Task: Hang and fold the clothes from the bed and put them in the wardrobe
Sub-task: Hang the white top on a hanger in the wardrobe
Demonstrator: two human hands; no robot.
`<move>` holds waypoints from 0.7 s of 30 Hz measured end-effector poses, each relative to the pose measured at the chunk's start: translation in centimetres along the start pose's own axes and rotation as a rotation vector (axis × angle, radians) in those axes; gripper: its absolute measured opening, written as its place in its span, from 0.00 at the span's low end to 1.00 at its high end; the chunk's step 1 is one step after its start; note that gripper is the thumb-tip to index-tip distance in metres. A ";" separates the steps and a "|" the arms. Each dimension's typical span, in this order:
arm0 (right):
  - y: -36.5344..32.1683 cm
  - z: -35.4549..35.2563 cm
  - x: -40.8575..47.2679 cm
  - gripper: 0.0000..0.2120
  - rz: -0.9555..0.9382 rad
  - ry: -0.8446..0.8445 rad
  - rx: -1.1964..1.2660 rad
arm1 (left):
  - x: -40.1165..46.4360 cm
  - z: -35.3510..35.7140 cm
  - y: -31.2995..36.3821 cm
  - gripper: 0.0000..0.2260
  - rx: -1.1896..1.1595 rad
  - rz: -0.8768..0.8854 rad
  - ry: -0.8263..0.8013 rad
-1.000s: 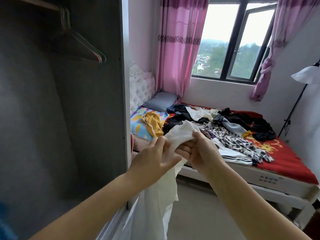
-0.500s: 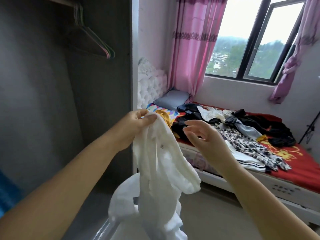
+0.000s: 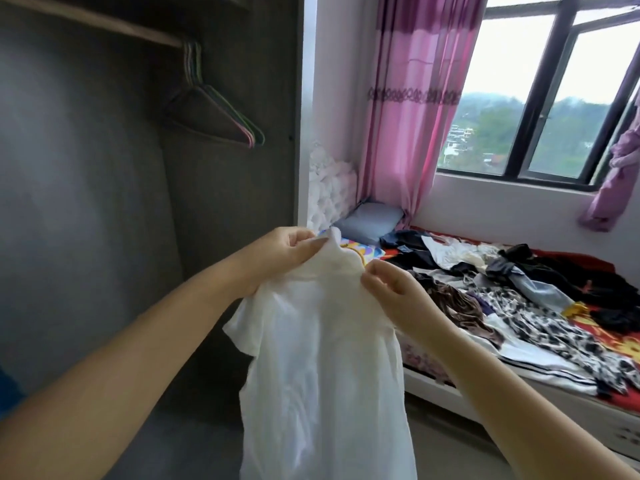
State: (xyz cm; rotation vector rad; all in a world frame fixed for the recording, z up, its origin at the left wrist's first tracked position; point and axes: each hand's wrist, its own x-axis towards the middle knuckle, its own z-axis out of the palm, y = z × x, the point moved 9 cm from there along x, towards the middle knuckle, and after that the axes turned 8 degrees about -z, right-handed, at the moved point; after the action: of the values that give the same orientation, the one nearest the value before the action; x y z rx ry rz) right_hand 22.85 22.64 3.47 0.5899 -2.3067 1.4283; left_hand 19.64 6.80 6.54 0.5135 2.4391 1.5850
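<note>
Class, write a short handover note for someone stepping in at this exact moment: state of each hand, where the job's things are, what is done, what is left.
Left hand: pinches the white shirt at its top edge.
Right hand: pinches the same edge on the other side; the shirt hangs between the hands, in front of the open wardrobe.
Hangers: bare, bunched on the wardrobe rail.
Bed: a pile of clothes lies on it.
Done: no clothes seen hung in the wardrobe.
Left: hang this shirt, then hang or fold the pile.
</note>
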 end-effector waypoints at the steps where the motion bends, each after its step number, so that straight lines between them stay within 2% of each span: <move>1: 0.0 1.5 1.0 0.12 0.005 -0.065 0.107 | 0.7 -1.1 0.1 0.28 0.003 0.027 -0.001; 3: 0.4 5.4 2.2 0.07 0.113 -0.246 0.381 | 2.0 -3.6 0.1 0.20 0.002 0.059 0.003; 5: 0.6 8.7 3.6 0.17 0.200 -0.406 0.469 | 3.2 -6.5 -0.4 0.13 0.004 0.058 0.042; 6: 0.5 9.9 5.0 0.18 0.186 -0.437 0.446 | 3.8 -8.2 -0.7 0.14 0.007 0.066 0.061; 7: 0.4 10.6 6.6 0.18 0.129 -0.450 0.362 | 4.4 -9.7 -1.0 0.15 0.028 0.078 0.069; 9: 0.1 11.2 10.5 0.18 -0.037 -0.441 -0.019 | 5.0 -12.0 -1.8 0.19 0.220 0.099 0.029; 12: 0.9 11.4 15.6 0.30 -0.133 -0.414 -0.646 | 5.8 -14.6 -5.3 0.19 0.779 0.034 -0.020; 15: 1.7 12.6 18.6 0.32 -0.132 -0.463 -1.016 | 7.0 -17.9 -7.3 0.06 1.186 -0.031 0.189; 18: 1.9 14.9 20.7 0.25 -0.154 -0.560 -1.153 | 7.9 -21.2 -8.1 0.05 1.281 -0.091 0.416; 21: 2.3 17.7 22.5 0.11 -0.137 -0.797 -1.109 | 8.3 -25.3 -8.8 0.06 1.013 -0.099 0.578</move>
State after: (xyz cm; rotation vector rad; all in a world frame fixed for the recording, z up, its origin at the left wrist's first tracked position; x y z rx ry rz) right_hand 1.05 4.10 5.70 0.9760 -3.0082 -0.3670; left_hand 1.79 -14.70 9.18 0.0191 3.5354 0.3445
